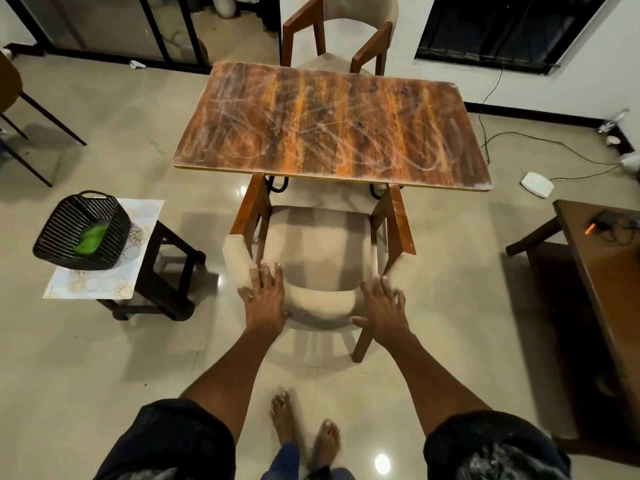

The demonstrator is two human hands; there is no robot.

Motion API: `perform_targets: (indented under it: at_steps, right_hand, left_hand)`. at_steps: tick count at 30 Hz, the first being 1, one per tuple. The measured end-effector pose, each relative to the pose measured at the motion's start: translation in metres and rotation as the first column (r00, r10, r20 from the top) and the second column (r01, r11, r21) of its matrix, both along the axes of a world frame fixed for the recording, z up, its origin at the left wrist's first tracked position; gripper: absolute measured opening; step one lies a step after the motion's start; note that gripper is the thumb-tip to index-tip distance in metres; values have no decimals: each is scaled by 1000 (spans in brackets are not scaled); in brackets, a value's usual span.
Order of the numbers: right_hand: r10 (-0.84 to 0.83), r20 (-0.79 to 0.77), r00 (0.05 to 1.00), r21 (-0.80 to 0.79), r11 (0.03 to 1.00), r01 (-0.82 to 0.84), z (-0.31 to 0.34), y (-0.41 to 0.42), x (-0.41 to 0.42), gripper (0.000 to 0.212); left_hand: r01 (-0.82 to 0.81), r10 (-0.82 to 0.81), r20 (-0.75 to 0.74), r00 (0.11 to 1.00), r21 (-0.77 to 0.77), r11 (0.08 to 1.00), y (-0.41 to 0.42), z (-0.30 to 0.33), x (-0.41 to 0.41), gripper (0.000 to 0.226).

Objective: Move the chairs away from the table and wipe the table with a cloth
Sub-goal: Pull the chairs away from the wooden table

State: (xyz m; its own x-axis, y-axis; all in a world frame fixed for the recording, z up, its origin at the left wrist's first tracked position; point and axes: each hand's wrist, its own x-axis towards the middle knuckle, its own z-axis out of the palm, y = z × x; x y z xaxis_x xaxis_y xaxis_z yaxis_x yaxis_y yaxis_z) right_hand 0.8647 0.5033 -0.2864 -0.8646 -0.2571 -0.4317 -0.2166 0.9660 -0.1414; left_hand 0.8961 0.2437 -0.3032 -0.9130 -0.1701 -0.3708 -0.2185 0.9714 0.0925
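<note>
A wooden table (pixel 329 129) with a dusty, smeared top stands in the middle of the room. The near chair (pixel 318 237), beige padded with brown wooden arms, sits at the table's front edge, its arm tips just under the top. My left hand (pixel 265 299) grips the left side of its curved backrest, and my right hand (pixel 382 308) grips the right side. A far chair (pixel 341 32) of the same kind stands behind the table. A green cloth (pixel 90 239) lies inside a black basket (pixel 65 223) at the left.
The basket rests on a small dark stool (pixel 166 268) with a patterned mat (pixel 100 282). A brown side table (pixel 602 271) is at the right. Cables (pixel 540 140) and a white device (pixel 536 184) lie on the floor. Another chair's legs (pixel 38 123) are far left. My bare feet (pixel 304 431) are below.
</note>
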Motion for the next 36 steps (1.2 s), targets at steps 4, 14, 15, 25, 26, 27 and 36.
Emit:
perform_targets:
  at_steps: [4,14,15,25,26,27,36]
  right_hand:
    - [-108,-8,994,-158,982,106,13,21,9,101]
    - [-313,-42,949,-182,936,300,14,109,44,141]
    - [-321,-40,946,-177,934,310,14,115,48,141]
    - [-375,-28,926,-135,920,369,-1,143,19,144]
    - [-366,-28,930,-118,925,361,1,145,13,143]
    - [-365,-37,930,-100,928,360,4,149,6,144]
    - [-417,-134,899,-115,908,403,26,213,-52,70]
  left_hand:
    - [114,-111,-45,993,76,991,33,16,11,116]
    - [291,-280,-116,953,88,953,138,40,17,96]
    - [314,-304,-115,946,78,946,145,38,19,95]
    - [322,-306,-123,944,143,936,156,2,4,95]
    - [305,-290,-109,951,166,938,160,3,-2,95]
    - [286,-270,-103,957,190,939,165,3,-10,95]
    - [304,-282,-118,952,268,914,233,7,-82,87]
